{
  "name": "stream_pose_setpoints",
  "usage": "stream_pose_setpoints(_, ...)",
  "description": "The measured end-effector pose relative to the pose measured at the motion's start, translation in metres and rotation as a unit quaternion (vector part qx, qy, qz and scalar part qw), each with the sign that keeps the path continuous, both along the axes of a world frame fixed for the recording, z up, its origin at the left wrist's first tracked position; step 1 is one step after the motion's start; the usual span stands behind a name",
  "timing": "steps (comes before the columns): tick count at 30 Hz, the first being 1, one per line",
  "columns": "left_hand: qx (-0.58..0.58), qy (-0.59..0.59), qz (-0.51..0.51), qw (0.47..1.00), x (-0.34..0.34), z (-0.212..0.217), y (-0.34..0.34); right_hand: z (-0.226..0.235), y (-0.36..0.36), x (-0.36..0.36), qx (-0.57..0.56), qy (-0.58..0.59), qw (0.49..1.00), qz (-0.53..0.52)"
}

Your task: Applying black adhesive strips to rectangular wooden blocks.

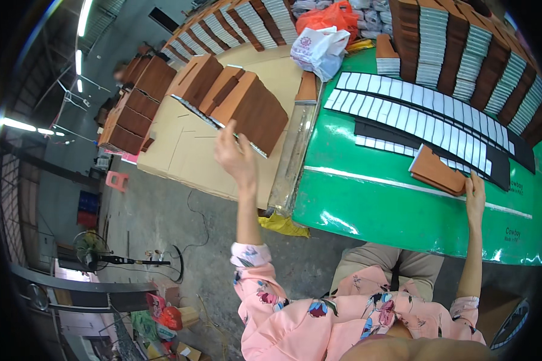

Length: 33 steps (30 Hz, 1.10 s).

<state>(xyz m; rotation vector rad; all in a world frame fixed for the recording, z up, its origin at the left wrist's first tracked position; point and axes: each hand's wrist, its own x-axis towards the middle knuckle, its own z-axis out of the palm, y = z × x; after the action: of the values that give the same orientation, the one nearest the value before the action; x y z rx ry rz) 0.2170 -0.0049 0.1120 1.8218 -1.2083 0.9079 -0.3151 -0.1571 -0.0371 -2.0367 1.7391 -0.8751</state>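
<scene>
One pinkish-red moulded plastic stool (117, 180) stands at the left on the grey concrete floor (193, 237), its surface dull and worn. Just right of it, brown stacks (156, 77) with layered, uneven edges stand at the rim of a tan, board-like table surface (180, 144), matt and marked with short dark lines. On that surface rests a block of brown panels (253, 111), smooth-faced and wood-toned, with stepped tops and a thin pale edge along the near side. The left hand (236, 157) is at this near edge, fingers slightly apart; whether they grip a panel cannot be told. A white plastic bag (320, 54), thin and crumpled, sits behind, against an orange-red bag (334, 21). To the right, a glossy green covering (355, 204) carries slightly curved, tapering black strips (415, 117) faced with white rectangles in rows. Over the near edge of these strips, above the green covering, is a brown piece (436, 171), flat, layered and angular, notched along its upper side. The right hand (475, 198) has its fingertips closed on the right end of this piece. Behind, at far right, stand tall piles (470, 54) of alternating brown and whitish layers, tightly packed.
</scene>
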Motion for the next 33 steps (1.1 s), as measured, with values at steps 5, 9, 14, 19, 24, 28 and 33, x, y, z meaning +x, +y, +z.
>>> stream_pose_setpoints(5,0.071,0.025,0.166,0.983,0.077,0.046,-0.026,0.009,0.016,0.005,-0.015,-0.075,0.997,-0.003)
stream_pose_setpoints(9,0.208,0.140,0.187,0.950,0.106,0.052,-0.036,0.016,0.032,0.006,-0.016,-0.110,0.994,0.001)
stream_pose_setpoints(14,0.220,0.059,0.233,0.945,0.114,0.048,-0.047,0.023,0.049,0.002,-0.003,-0.122,0.992,-0.002)
stream_pose_setpoints(19,0.171,-0.058,0.238,0.954,0.113,0.056,-0.050,0.038,0.064,0.004,-0.027,-0.144,0.989,0.002)
stream_pose_setpoints(24,0.092,-0.189,0.182,0.961,0.066,0.084,-0.062,0.052,0.085,0.021,-0.125,-0.172,0.976,0.054)
stream_pose_setpoints(28,0.039,-0.104,0.034,0.993,-0.033,0.093,-0.047,0.061,0.109,0.069,-0.060,-0.234,0.957,0.161)
stream_pose_setpoints(33,0.075,0.031,-0.219,0.972,-0.182,0.008,-0.022,0.072,0.141,0.120,0.141,-0.499,0.829,0.211)
